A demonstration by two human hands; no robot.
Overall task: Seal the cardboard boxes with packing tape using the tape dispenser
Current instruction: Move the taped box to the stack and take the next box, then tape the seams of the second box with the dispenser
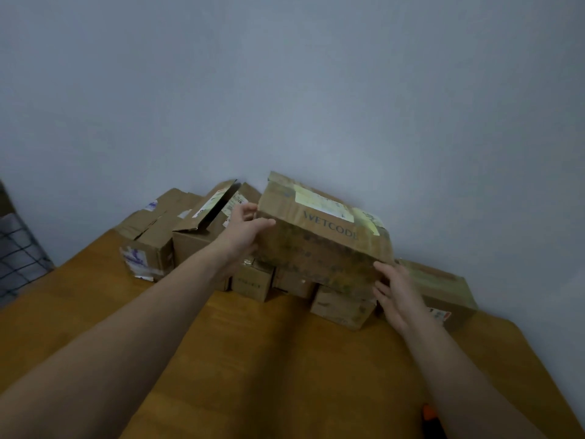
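- Worktop (259, 359): orange-brown wood, filling the lower frame and running back to a wall.
- Near right edge: an orange-and-black object (429, 414) lies on the worktop, cut by the frame. Too little shows to say what it is.
- Two bare forearms reach forward from the lower corners, over the wood.
- Right grip (399, 294): fingers straight and spread, tips at the lower right corner of the WETCODE box (319, 248). Nothing is closed inside it.
- Left grip (245, 229): holds the left end of the same box, thumb laid on the near face and fingers curled round behind the end.
- WETCODE box: worn brown cardboard, flaps closed, a pale yellow label and tape strips on top. It sits tilted, left end higher, over the row of boxes. Cannot tell whether it rests on them or is clear.
- Small boxes (251, 282): three in a row on the worktop, just below the held box.
- Right box (449, 289): low, behind the right grip, with a label on its near side.
- Open-flap box (202, 226): left of the left grip, one flap standing up.
- Leftmost box (147, 245): touching the open-flap box, purple-and-white label on its front.
- Far left edge: dark checked fabric (19, 255), beside the worktop.
- Wall (285, 90): plain grey-blue, directly behind the boxes.
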